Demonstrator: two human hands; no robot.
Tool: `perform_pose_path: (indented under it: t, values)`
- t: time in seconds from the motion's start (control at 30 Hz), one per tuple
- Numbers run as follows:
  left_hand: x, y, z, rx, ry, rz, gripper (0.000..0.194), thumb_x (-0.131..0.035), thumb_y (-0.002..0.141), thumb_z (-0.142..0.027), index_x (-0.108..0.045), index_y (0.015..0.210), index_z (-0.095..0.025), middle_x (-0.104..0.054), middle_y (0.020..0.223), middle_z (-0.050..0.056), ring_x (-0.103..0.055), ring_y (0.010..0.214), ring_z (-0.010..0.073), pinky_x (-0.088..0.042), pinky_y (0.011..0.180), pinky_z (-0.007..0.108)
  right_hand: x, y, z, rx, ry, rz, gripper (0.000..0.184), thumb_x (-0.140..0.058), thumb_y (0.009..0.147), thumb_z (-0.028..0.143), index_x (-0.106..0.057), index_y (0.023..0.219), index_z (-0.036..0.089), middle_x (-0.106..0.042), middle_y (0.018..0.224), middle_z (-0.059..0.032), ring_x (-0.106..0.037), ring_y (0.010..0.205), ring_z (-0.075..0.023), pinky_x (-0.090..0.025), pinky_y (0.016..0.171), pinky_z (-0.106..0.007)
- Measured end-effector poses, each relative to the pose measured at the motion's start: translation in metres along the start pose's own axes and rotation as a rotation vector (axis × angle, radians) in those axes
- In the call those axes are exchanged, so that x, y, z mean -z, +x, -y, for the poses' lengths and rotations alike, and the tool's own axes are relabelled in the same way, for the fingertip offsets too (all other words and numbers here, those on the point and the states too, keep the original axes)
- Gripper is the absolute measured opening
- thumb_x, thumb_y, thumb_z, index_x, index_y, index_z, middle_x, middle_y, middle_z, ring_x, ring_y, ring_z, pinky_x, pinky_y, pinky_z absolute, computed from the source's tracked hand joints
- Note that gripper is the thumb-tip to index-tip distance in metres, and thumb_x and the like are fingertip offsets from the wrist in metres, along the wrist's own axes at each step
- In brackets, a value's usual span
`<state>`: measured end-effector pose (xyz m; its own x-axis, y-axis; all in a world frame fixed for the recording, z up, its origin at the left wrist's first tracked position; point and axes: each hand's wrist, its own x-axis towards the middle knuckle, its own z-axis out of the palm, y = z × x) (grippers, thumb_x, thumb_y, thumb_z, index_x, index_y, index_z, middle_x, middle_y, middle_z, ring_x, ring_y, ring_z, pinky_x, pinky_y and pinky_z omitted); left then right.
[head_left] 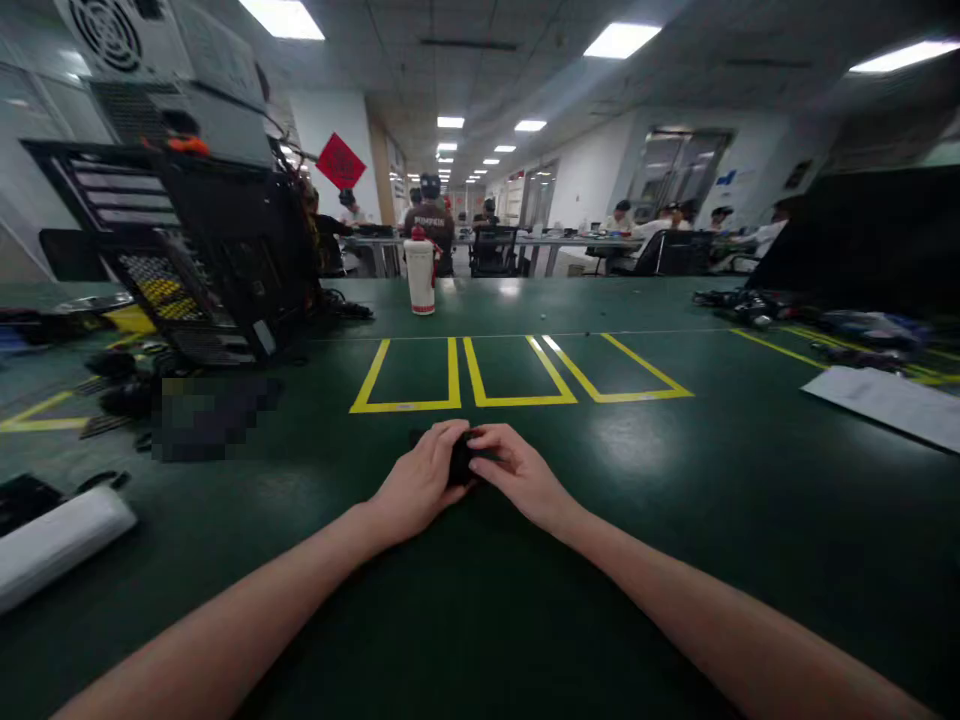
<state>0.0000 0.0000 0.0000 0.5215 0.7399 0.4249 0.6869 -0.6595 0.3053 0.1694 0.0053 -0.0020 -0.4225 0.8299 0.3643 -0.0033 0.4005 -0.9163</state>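
A small black object (460,462) lies between my two hands on the green tabletop (480,620), just in front of the yellow tape outlines. Its kind cannot be made out, since my fingers cover most of it. My left hand (424,475) is wrapped over its left side, with the thumb along the near edge. From the right, my right hand (517,472) pinches at the object with thumb and fingertips. A dark corner shows past the left knuckles.
Three yellow tape outlines (517,402) lie beyond my hands, with a white tumbler (421,278) behind them. Black computer cases (217,250) and cables stand at left. A white roll (64,545) lies near left, a white sheet (889,402) at right. People sit farther back.
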Motion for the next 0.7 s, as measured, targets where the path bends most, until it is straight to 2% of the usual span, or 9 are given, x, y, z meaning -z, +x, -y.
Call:
perform_pose_path:
  t: [0.17,0.27,0.37,0.47,0.6,0.7]
  values:
    - [0.002,0.000,-0.001,-0.006,-0.030,-0.016,0.063,-0.055,0.071,-0.017,-0.019,0.122,-0.021,-0.035,0.121,0.010,-0.038,0.113,0.0240,-0.038,0.090,0.044,0.001,0.000,0.007,-0.053,-0.010,-0.018,0.023,-0.054,0.072,0.019,-0.049,0.095,0.024,-0.048,0.103,-0.0016,-0.048,0.101,-0.0153,-0.045,0.084,-0.032]
    - [0.004,0.000,-0.002,-0.005,-0.040,-0.006,0.064,-0.055,0.071,-0.018,-0.017,0.123,-0.023,-0.034,0.122,0.009,-0.039,0.112,0.0244,-0.039,0.088,0.045,0.002,-0.001,0.011,-0.118,-0.006,-0.010,0.031,-0.056,0.071,0.020,-0.046,0.100,0.024,-0.048,0.105,-0.0022,-0.046,0.106,-0.0164,-0.043,0.088,-0.034]
    - [0.006,-0.001,-0.003,-0.002,-0.041,0.011,0.066,-0.055,0.070,-0.017,-0.016,0.123,-0.023,-0.034,0.122,0.009,-0.039,0.112,0.0241,-0.038,0.089,0.045,0.003,-0.002,0.010,-0.144,0.059,0.038,0.029,-0.058,0.070,0.019,-0.045,0.096,0.023,-0.050,0.103,-0.0015,-0.049,0.103,-0.0163,-0.041,0.090,-0.036]
    - [0.008,-0.001,-0.004,0.015,-0.040,0.026,0.066,-0.055,0.070,-0.017,-0.016,0.123,-0.023,-0.033,0.123,0.009,-0.039,0.112,0.0238,-0.039,0.089,0.043,0.003,-0.001,0.008,-0.169,0.146,0.066,0.028,-0.058,0.070,0.020,-0.044,0.094,0.023,-0.051,0.101,-0.0003,-0.054,0.096,-0.0161,-0.045,0.085,-0.037]
    - [0.009,0.000,-0.004,0.021,-0.039,0.027,0.064,-0.055,0.072,-0.021,-0.017,0.123,-0.023,-0.034,0.122,0.009,-0.041,0.110,0.0234,-0.040,0.088,0.043,0.003,0.001,0.009,-0.202,0.163,0.043,0.021,-0.056,0.072,0.025,-0.046,0.089,0.022,-0.052,0.096,0.0002,-0.056,0.090,-0.0163,-0.048,0.079,-0.036]
    - [0.008,0.000,-0.004,0.019,-0.034,0.029,0.064,-0.055,0.072,-0.021,-0.016,0.123,-0.022,-0.034,0.122,0.009,-0.040,0.110,0.0238,-0.040,0.088,0.043,0.003,0.002,0.013,-0.185,0.131,0.040,0.022,-0.055,0.072,0.022,-0.046,0.092,0.023,-0.051,0.098,-0.0003,-0.055,0.094,-0.0166,-0.048,0.080,-0.036]
